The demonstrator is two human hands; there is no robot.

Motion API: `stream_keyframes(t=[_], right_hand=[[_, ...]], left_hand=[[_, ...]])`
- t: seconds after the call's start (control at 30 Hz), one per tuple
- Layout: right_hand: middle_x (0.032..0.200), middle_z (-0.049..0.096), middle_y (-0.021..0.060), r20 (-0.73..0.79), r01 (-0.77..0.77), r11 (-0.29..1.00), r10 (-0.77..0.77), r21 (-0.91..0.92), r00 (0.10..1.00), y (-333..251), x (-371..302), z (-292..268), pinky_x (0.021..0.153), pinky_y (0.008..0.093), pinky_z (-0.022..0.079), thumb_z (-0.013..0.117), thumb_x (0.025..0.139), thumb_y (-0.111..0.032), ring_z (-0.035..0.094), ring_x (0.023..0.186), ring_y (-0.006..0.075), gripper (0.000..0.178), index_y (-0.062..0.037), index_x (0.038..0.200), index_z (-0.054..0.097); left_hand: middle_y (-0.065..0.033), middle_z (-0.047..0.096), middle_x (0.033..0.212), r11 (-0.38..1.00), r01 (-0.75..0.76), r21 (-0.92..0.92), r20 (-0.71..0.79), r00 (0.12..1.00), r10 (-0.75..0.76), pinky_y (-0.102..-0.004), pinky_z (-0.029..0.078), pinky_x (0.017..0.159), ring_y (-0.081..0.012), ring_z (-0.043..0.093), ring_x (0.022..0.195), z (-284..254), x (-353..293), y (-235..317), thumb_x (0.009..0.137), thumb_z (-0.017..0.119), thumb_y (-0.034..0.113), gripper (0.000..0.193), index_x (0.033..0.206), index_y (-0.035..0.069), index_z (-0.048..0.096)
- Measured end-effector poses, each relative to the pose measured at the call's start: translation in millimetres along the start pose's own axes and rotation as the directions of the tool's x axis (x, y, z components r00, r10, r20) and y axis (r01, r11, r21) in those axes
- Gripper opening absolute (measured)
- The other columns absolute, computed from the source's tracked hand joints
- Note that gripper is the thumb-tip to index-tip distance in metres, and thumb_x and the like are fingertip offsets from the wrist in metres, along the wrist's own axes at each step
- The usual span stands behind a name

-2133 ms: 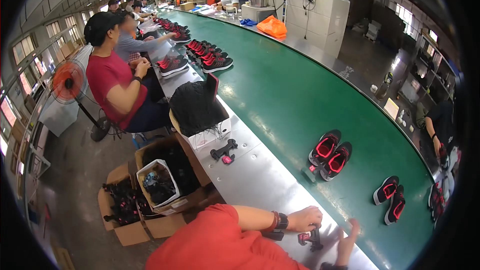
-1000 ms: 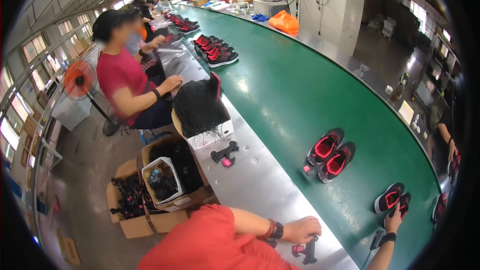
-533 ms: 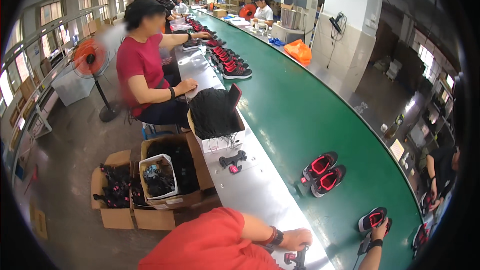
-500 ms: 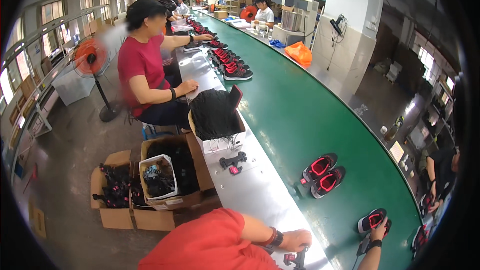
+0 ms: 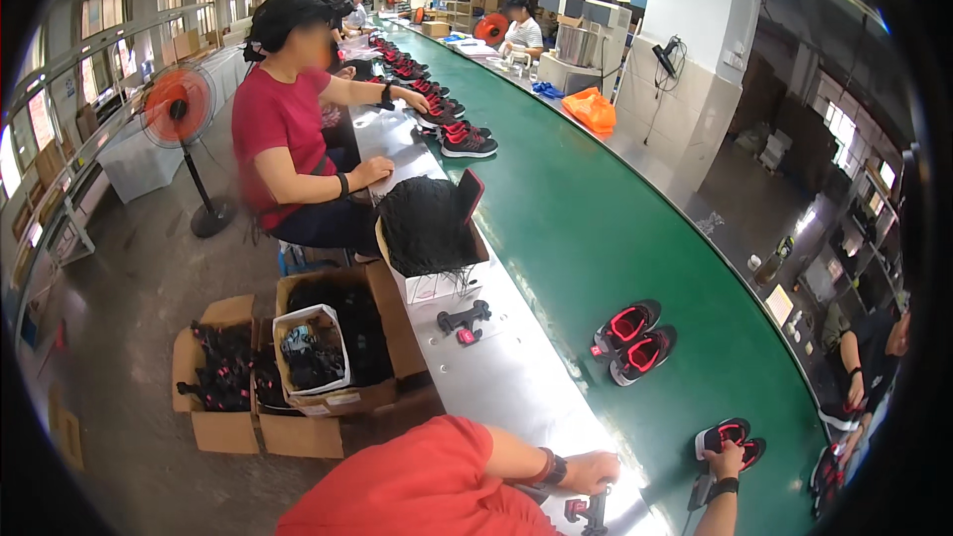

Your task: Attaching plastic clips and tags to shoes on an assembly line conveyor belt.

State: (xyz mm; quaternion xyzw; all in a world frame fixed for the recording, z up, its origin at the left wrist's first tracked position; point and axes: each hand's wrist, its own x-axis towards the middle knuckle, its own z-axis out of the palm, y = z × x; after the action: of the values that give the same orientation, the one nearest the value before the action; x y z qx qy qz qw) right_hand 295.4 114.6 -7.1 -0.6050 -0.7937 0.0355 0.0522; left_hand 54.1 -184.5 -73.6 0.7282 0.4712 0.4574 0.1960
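My right hand [image 5: 728,459] is closed on a pair of black sneakers [image 5: 736,433] with red lining, set side by side on the green belt. A dark grey piece with a thin cord [image 5: 702,489] lies by that wrist. My left hand [image 5: 594,473] rests with curled fingers on the bright metal ledge [image 5: 516,377]; what it grips, if anything, is hidden. Right beside it lies a black plastic shoe hanger [image 5: 597,513] with a red piece [image 5: 576,509]. Farther up the belt stands another pair of black and red sneakers [image 5: 643,353].
A white box of black cords [image 5: 437,285] stands on the ledge, with another black hanger [image 5: 464,316] near it. Cartons of black parts [image 5: 223,427] sit at the floor on the left. A co-worker in dark red [image 5: 283,129] sits by a row of sneakers [image 5: 469,146].
My right hand has shifted slightly left and up, and both shoes under it now show. The co-worker's outstretched hand has come down onto a sneaker. My left hand has barely moved.
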Motion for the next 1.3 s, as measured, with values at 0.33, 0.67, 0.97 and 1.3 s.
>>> stream_keyframes(t=[0.33, 0.67, 0.97, 1.3], right_hand=[[0.114, 0.049, 0.0152, -0.116, 0.116, 0.983, -0.1, 0.141, 0.988, -48.8, -88.4, 4.0, 0.098, 0.0484, 0.038, 0.087, 0.053, -0.03, 0.053, 0.107, 0.0368, 0.054, -0.0101, 0.099, 0.066], [0.139, 0.044, 0.0184, -0.274, 0.207, 0.974, -0.175, 0.092, 0.946, -55.8, -137.2, -0.9, 0.107, 0.0501, 0.03, 0.078, 0.068, -0.018, 0.043, 0.127, 0.0369, 0.074, -0.0139, 0.135, 0.047], [0.129, 0.053, 0.0136, -0.338, 0.412, 0.805, -0.281, 0.426, 0.898, -102.9, -250.7, -38.5, 0.103, 0.0427, 0.034, 0.075, 0.076, -0.013, 0.047, 0.122, 0.033, 0.046, -0.0103, 0.12, 0.06], [0.111, 0.061, 0.0105, 0.061, 0.331, 0.862, -0.381, 0.385, 0.922, -148.7, -303.2, -45.0, 0.095, 0.0409, 0.037, 0.079, 0.072, -0.027, 0.055, 0.107, 0.0271, 0.051, -0.0094, 0.116, 0.062]], left_hand=[[-0.0073, 0.059, 0.078, 0.999, -0.035, -0.02, -0.025, 0.999, 0.034, -0.0394, 0.045, 0.079, -0.0283, 0.057, 0.081, 6.7, 3.7, -6.8, 0.067, 0.059, 0.008, 0.013, 0.079, 0.006, 0.06], [-0.0115, 0.064, 0.078, 0.986, 0.144, -0.079, 0.063, 0.988, -0.139, -0.0406, 0.049, 0.067, -0.0298, 0.061, 0.077, 23.0, 14.8, -24.1, 0.068, 0.058, 0.008, 0.024, 0.092, 0.006, 0.064], [-0.0047, 0.063, 0.087, 0.939, 0.327, -0.104, 0.337, 0.9, -0.276, -0.0303, 0.05, 0.073, -0.0136, 0.058, 0.077, -66.9, 38.3, -23.7, 0.081, 0.056, 0.004, 0.036, 0.117, 0.002, 0.06], [-0.0117, 0.062, 0.112, 0.969, 0.068, 0.236, 0.226, 0.966, -0.123, -0.0345, 0.053, 0.078, -0.0244, 0.064, 0.08, -110.1, 121.0, -24.0, 0.081, 0.059, 0.002, 0.041, 0.121, 0.007, 0.058]])
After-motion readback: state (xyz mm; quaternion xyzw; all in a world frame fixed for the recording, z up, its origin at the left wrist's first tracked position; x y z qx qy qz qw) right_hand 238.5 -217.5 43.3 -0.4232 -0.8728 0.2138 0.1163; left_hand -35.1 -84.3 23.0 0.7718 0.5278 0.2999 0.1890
